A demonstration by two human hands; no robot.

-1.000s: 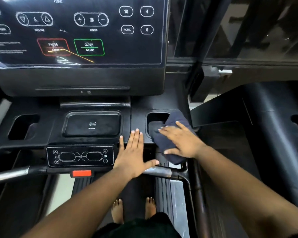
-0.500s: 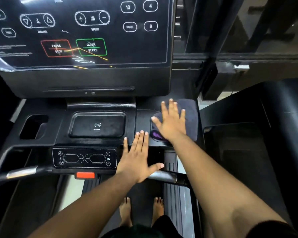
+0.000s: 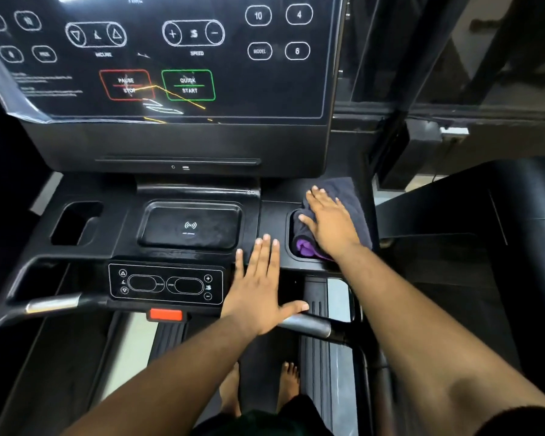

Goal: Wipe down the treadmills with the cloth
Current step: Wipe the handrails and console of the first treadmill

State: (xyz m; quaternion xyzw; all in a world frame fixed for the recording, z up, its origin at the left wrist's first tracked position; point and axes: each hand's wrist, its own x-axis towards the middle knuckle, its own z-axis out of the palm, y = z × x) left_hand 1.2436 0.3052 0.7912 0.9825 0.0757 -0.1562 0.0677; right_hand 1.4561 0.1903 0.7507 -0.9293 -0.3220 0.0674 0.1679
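The right hand (image 3: 329,223) is pressing a soft dark cloth (image 3: 350,202), purple fold showing, into the right cup recess (image 3: 291,243), fingers spread flat. The left hand (image 3: 258,287) is resting flat, fingers straight, on the matte black treadmill console (image 3: 202,187) beneath the glossy control panel (image 3: 170,58).

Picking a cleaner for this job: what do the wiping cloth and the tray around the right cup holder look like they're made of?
The dark navy cloth with purple underside looks like soft, matte microfibre or terry: fuzzy and bunching in folds. The black console tray seems moulded plastic with a satin finish, showing faint sheen.

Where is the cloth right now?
In the head view, the dark cloth lies over the right-hand cup holder of the treadmill console, pressed flat under the right hand.
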